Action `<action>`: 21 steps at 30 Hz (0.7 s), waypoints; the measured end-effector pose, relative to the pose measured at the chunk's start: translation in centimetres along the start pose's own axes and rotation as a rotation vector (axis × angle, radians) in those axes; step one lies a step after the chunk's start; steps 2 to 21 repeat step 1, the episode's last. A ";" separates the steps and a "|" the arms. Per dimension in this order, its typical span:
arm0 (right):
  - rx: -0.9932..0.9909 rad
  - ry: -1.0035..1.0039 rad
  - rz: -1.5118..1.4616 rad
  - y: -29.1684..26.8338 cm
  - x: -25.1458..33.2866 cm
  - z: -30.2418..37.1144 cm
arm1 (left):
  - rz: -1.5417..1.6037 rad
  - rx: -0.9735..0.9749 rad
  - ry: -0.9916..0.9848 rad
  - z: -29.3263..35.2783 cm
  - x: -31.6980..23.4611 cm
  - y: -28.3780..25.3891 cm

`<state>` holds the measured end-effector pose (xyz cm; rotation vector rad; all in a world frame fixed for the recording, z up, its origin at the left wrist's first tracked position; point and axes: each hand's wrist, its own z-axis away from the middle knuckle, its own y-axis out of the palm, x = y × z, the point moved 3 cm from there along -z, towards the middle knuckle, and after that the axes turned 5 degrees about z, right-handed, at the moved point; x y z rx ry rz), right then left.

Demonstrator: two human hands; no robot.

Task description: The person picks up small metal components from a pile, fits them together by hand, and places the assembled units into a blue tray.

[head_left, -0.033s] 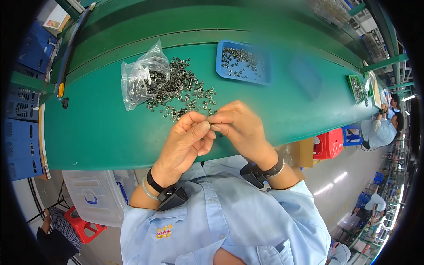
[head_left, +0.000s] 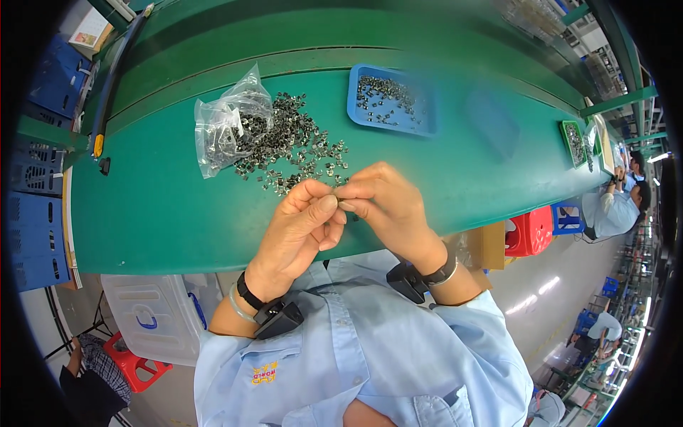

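My left hand [head_left: 295, 226] and my right hand [head_left: 391, 206] meet above the front part of the green table [head_left: 156, 213]. Both are closed in a pinch, thumb against forefinger, with the fingertips touching. Whatever sits between them is too small and covered to make out. Just beyond my fingers lies a loose pile of small dark, shiny metal pieces [head_left: 288, 132], thinning out toward my hands. A clear plastic bag [head_left: 215, 142] rests at the pile's left, with more pieces in its mouth. To the far right of the pile stands a shallow blue tray [head_left: 391, 129] holding scattered similar pieces.
A hazy bluish patch [head_left: 493, 124] shows right of the tray. Farther right is a green tray [head_left: 567, 146] of parts near a seated co-worker [head_left: 612, 210]. Below the table edge are a lidded clear box [head_left: 153, 313], a cardboard box [head_left: 491, 245] and red stools [head_left: 530, 231].
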<state>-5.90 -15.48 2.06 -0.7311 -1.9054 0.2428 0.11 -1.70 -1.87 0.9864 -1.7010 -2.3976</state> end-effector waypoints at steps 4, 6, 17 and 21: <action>0.012 0.038 -0.025 0.0 -0.1 0.1 | 0.031 0.029 0.002 -0.1 0.1 -0.1; 0.012 0.038 -0.025 0.0 -0.1 0.1 | 0.031 0.029 0.002 -0.1 0.1 -0.1; 0.012 0.038 -0.025 0.0 -0.1 0.1 | 0.031 0.029 0.002 -0.1 0.1 -0.1; 0.012 0.038 -0.025 0.0 -0.1 0.1 | 0.031 0.029 0.002 -0.1 0.1 -0.1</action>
